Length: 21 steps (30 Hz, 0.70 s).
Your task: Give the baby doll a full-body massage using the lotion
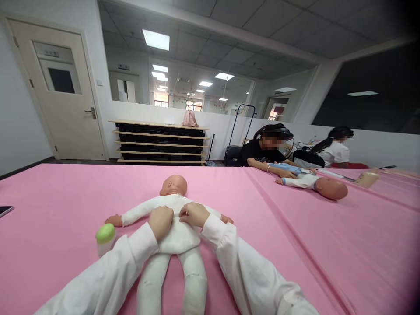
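Observation:
A baby doll (180,240) with a white cloth body lies stretched out on the pink-covered table (65,188), its legs towards me and its bald head turned to the left. On the left side of its torso rests my left hand (161,222), fingers curled closed. Close beside it, my right hand (194,214) is also closed, with the fingertips against the middle of the torso. Whether either one pinches the white cloth is hidden. Near the doll's left-lying hand stands a small container with a green lid (105,234).
A co-worker (265,146) across the table handles another doll (305,181) in blue and white. Behind sits a second person (334,148). A bottle (366,178) stands at the right; a dark phone-like object (5,211) lies at the left edge. Stacked boards (160,142) line the back wall.

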Tool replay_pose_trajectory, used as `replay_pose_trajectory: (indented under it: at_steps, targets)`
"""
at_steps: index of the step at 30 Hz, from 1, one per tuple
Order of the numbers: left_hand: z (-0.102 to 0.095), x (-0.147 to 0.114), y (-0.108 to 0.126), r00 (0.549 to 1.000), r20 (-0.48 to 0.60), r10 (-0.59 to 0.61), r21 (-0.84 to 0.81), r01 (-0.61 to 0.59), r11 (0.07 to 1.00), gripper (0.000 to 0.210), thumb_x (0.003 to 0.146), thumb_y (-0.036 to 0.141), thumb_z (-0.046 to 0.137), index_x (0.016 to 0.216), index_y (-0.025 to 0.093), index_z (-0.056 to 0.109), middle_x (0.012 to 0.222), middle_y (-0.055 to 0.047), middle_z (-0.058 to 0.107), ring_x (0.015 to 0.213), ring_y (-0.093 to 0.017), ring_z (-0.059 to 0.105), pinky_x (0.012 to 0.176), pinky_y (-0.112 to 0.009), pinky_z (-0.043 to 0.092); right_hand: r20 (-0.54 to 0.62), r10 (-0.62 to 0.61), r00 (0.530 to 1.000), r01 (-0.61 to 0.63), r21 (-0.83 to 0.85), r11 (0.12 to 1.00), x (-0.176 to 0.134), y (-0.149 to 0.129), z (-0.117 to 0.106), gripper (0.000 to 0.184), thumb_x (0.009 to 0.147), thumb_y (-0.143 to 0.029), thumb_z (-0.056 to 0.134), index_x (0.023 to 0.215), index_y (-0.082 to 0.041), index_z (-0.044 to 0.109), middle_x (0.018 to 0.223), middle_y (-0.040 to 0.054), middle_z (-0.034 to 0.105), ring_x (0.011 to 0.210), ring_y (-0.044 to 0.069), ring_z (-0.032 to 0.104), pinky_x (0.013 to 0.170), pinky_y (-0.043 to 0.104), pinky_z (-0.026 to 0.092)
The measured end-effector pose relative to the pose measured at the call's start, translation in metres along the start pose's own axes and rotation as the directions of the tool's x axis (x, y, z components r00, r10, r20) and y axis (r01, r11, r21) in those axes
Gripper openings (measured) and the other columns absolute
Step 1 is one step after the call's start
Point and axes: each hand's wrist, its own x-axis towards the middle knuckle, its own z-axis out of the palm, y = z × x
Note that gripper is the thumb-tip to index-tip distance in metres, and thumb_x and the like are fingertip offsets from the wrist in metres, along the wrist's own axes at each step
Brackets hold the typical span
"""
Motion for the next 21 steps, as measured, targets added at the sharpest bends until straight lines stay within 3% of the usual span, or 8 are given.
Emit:
replay_pose_trajectory:
  at_steps: [3, 10, 13, 17, 21]
  targets:
    - [-0.003, 0.010, -0.003, 0.997, -0.060, -0.045, 0.003, 0.045, 0.999, 0.022, 0.083, 0.014, 0.044, 0.086, 0.013, 0.066, 0.088, -0.013, 0.065, 0.084, -0.025, 0.061, 0.068, -0.032, 0.043, -0.047, -0.002, 0.999, 0.001, -0.022, 1.000, 0.009, 0.001, -0.001, 0.025, 0.078, -0.027, 0.062, 0.101, -0.023, 0.067, 0.102, 0.0036, 0.066, 0.093, 0.019, 0.060, 0.076, 0.027, 0.044]
    - [0.011, 0.023, -0.009, 0.995, -0.090, -0.037, 0.020, 0.039, 0.999, 0.024, 0.086, 0.021, 0.043, 0.092, 0.009, 0.064, 0.092, -0.014, 0.063, 0.087, -0.024, 0.060, 0.071, -0.032, 0.043, -0.011, -0.001, 1.000, 0.000, -0.054, 0.999, 0.022, 0.002, 0.001, 0.023, 0.078, -0.032, 0.062, 0.098, -0.024, 0.068, 0.099, 0.0045, 0.067, 0.092, 0.022, 0.061, 0.073, 0.029, 0.044]
    - [0.016, 0.019, -0.010, 0.996, -0.090, -0.008, 0.015, 0.009, 1.000, 0.023, 0.085, 0.021, 0.046, 0.094, 0.010, 0.064, 0.096, -0.014, 0.061, 0.087, -0.024, 0.059, 0.068, -0.030, 0.043, 0.040, -0.049, 0.998, 0.052, -0.074, 0.996, 0.019, 0.003, 0.006, 0.020, 0.078, -0.031, 0.062, 0.095, -0.023, 0.069, 0.101, 0.0045, 0.066, 0.094, 0.022, 0.060, 0.073, 0.028, 0.044]
    - [0.013, 0.006, -0.010, 0.989, -0.144, 0.030, 0.001, -0.030, 1.000, 0.019, 0.083, 0.023, 0.051, 0.087, 0.014, 0.067, 0.093, -0.013, 0.061, 0.090, -0.024, 0.057, 0.067, -0.030, 0.043, -0.012, -0.069, 0.998, 0.068, -0.023, 0.997, 0.007, -0.001, 0.007, 0.024, 0.076, -0.030, 0.064, 0.098, -0.024, 0.067, 0.099, 0.0029, 0.066, 0.091, 0.018, 0.060, 0.074, 0.026, 0.044]
    - [0.011, -0.005, -0.008, 0.995, -0.094, 0.035, -0.055, -0.040, 0.998, 0.019, 0.082, 0.018, 0.050, 0.081, 0.014, 0.069, 0.088, -0.012, 0.063, 0.081, -0.023, 0.058, 0.066, -0.031, 0.041, -0.020, -0.105, 0.994, 0.105, -0.001, 0.994, -0.006, -0.010, 0.004, 0.018, 0.080, -0.023, 0.058, 0.094, -0.023, 0.069, 0.096, 0.0024, 0.067, 0.088, 0.017, 0.060, 0.074, 0.025, 0.043]
